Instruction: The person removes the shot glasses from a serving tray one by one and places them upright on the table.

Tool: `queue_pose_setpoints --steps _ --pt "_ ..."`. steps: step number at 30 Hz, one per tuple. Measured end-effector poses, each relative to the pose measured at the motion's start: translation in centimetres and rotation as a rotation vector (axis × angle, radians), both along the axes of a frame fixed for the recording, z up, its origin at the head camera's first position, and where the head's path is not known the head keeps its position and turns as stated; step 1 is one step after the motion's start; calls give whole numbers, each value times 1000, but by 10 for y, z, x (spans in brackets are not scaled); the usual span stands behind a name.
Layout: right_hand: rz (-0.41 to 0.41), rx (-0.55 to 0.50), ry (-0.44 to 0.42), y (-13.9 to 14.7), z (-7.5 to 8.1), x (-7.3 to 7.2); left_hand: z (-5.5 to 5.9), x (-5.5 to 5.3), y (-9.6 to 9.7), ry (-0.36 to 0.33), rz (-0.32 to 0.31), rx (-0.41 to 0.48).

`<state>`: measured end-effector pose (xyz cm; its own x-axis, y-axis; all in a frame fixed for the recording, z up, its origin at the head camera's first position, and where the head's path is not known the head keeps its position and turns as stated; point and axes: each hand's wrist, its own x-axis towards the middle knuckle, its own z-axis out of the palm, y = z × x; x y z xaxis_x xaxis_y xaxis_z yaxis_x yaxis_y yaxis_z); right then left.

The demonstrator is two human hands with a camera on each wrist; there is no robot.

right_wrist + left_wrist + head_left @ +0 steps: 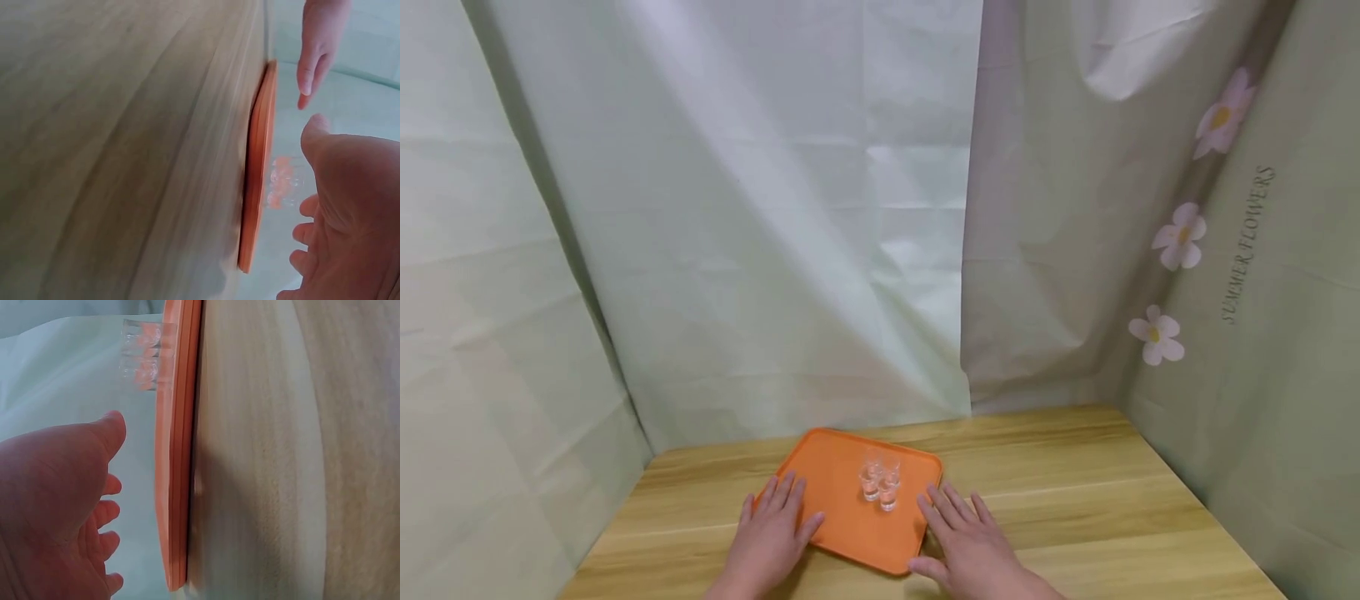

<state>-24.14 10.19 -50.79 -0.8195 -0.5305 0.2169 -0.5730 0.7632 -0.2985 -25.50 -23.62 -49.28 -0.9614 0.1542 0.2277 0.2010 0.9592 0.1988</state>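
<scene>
An orange tray [842,525] lies slightly turned on the wooden table. Several small clear shot glasses [880,483] stand grouped on it, right of its middle. My left hand [772,529], fingers spread, is over the tray's left side and holds nothing. Near the tray's right edge is my right hand [970,542], its fingers also straight and apart. In the left wrist view the left hand [56,487] hovers above the tray's rim [178,487]. The right wrist view has the right hand [350,206] raised beside the glasses [281,181], with a gap to the tray.
The wood-grain table [1075,500] extends to both sides of the tray. Pale curtains [775,250] enclose it at the back, left and right. The right-hand one carries printed flowers [1180,236] and lettering.
</scene>
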Motion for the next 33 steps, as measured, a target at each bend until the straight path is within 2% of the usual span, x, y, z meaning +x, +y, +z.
queue_pose_setpoints --steps 4,11,17,24,33 --pt "-5 11 -1 -2 0 -2 -2 -1 0 -6 3 -1" --pt "-14 56 -57 -8 5 -2 -5 -3 -4 17 16 0" --pt "-23 73 -79 -13 6 -2 -6 -8 -8 -27 19 17" --pt "-46 97 -63 -18 8 -3 -2 -13 -12 -70 31 34" --pt "-73 126 -61 -22 -2 -6 -10 -16 -18 -92 53 28"
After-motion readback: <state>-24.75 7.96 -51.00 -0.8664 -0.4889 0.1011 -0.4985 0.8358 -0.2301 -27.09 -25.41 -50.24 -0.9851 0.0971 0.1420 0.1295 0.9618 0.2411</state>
